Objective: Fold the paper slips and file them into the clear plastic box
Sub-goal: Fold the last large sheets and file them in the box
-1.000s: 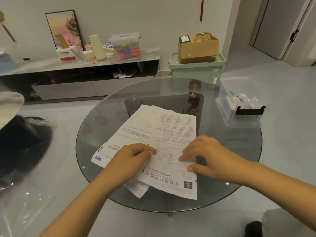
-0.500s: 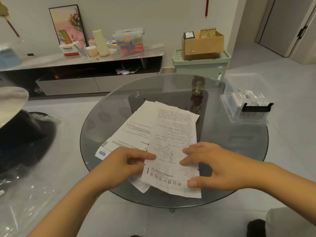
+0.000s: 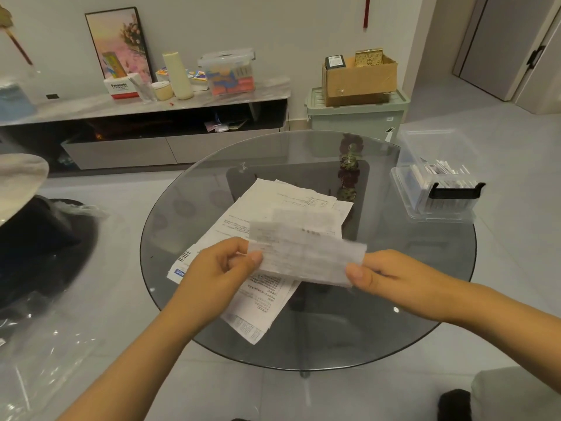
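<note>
- A blurred paper slip (image 3: 306, 256) is held above the round glass table (image 3: 194, 323), pinched at its left end by the left hand (image 3: 212, 271) and at its right end by the right hand (image 3: 379, 275).
- More printed sheets (image 3: 267, 208) are spread on the glass beneath.
- The clear plastic box (image 3: 437, 177), with slips inside, is placed at the table's far right edge.

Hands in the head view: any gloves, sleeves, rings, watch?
None visible. The left hand and right hand are bare, with no gloves and no rings on the fingers that show. Both forearms are uncovered up to the frame edge: no sleeves, watch or wristband. Nails look short and unpainted.
</note>
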Demonstrator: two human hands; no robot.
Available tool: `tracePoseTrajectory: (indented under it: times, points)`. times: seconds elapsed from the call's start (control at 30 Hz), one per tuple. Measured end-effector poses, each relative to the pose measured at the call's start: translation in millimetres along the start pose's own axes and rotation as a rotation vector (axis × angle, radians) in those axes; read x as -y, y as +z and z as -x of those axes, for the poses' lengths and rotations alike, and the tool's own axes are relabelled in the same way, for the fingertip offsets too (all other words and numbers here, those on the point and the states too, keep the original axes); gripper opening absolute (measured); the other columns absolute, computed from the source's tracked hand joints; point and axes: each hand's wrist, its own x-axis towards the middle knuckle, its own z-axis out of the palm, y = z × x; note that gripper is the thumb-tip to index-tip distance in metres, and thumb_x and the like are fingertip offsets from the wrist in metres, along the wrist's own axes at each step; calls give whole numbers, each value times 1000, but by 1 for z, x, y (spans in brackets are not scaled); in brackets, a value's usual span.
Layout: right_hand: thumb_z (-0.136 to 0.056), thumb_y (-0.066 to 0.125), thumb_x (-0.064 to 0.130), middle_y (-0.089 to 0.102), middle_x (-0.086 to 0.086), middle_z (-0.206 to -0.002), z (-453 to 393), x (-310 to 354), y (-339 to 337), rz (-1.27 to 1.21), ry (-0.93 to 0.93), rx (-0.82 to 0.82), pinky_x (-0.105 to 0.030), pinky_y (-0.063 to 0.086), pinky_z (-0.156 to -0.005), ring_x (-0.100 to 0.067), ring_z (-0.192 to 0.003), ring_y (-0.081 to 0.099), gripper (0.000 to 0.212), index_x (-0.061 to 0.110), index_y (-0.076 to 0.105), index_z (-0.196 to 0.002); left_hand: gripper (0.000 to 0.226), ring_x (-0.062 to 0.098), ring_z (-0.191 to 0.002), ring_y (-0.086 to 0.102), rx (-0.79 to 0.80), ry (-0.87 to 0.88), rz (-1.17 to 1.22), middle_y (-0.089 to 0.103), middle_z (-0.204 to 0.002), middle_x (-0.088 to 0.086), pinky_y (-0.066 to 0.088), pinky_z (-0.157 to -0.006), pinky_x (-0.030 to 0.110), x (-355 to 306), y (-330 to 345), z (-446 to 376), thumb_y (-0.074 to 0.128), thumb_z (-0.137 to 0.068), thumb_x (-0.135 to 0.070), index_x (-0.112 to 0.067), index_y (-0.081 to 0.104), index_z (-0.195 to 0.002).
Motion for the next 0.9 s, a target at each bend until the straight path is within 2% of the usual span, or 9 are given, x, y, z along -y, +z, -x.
tracePoseTrajectory:
  times: [0.13, 0.2, 0.27, 0.33, 0.47, 0.57, 0.67, 0.8, 0.9]
  points:
    - [-83, 63, 39, 70, 19, -104, -13, -12, 1, -91, 102, -105, -15, 49, -87, 3, -92, 65, 26, 35, 65, -109, 18, 15, -72, 70, -102, -32, 60, 73, -75, 6, 56, -78, 40, 4, 7, -5, 53, -94, -29, -18, 65, -87]
    - [-84, 65, 33, 72, 5, -85, -19, -16, 4, -91, 191, -203, -9, 46, -64, -3, -64, 60, 22, 19, 67, -101, 15, 17, -76, 71, -113, -59, 102, 74, -78, 2, 57, -75, 42, 8, 12, -7, 52, -94, -29, -22, 65, -91]
    - [-85, 66, 29, 60, 0, -64, -25, -21, 8, -77, 271, -284, -11, 35, -47, -6, -49, 45, 23, 8, 63, -93, 9, 12, -80, 70, -139, -64, 96, 73, -85, -5, 56, -66, 26, 12, 14, -10, 54, -93, -31, -30, 60, -99]
    - [-85, 66, 27, 55, 1, -60, -32, -23, 12, -41, 301, -342, -16, 37, -49, -9, -52, 46, 19, 9, 58, -88, 27, 3, -84, 65, -150, -59, 37, 66, -100, -13, 48, -61, 10, 13, 15, -13, 57, -90, -32, -36, 49, -116]
    - [-85, 65, 24, 65, -2, -69, -40, -25, 14, 4, 337, -415, -29, 50, -63, -16, -64, 62, 14, 19, 52, -83, 73, -3, -93, 57, -112, 29, -127, 43, -124, -20, 45, -63, 6, 18, 17, -12, 65, -84, -33, -46, 18, -138]
    - [-86, 64, 25, 60, 5, -71, -43, -28, 13, 85, 365, -436, -21, 39, -52, -6, -62, 56, 18, 24, 46, -87, 78, -2, -119, 38, -10, 196, -441, 21, -142, -19, 37, -95, 15, 29, 17, -7, 62, -86, -42, -56, 6, -138]
    - [-84, 65, 29, 57, 9, -74, -42, -29, 13, 190, 388, -419, -24, 40, -54, -6, -68, 56, 34, 23, 42, -109, 51, 14, -132, 26, 41, 449, -718, 29, -151, -3, 20, -107, 35, 38, 19, -6, 45, -89, -51, -45, 36, -138]
    - [-83, 65, 37, 57, 15, -89, -41, -27, 15, 434, 350, -430, -29, 45, -63, -10, -81, 57, 69, 25, 23, -136, 52, 6, -123, 36, 161, 427, -743, 57, -132, -3, 4, -111, 21, 35, 21, -8, 35, -86, -51, -29, 60, -125]
    - [-84, 62, 41, 48, 9, -114, -38, -29, 13, 618, 149, -465, -23, 37, -82, -12, -105, 46, 58, 27, 38, -135, 48, 16, -107, 60, 150, 449, -857, 65, -120, -4, 27, -100, 25, 33, 20, -10, 38, -84, -53, -31, 66, -116]
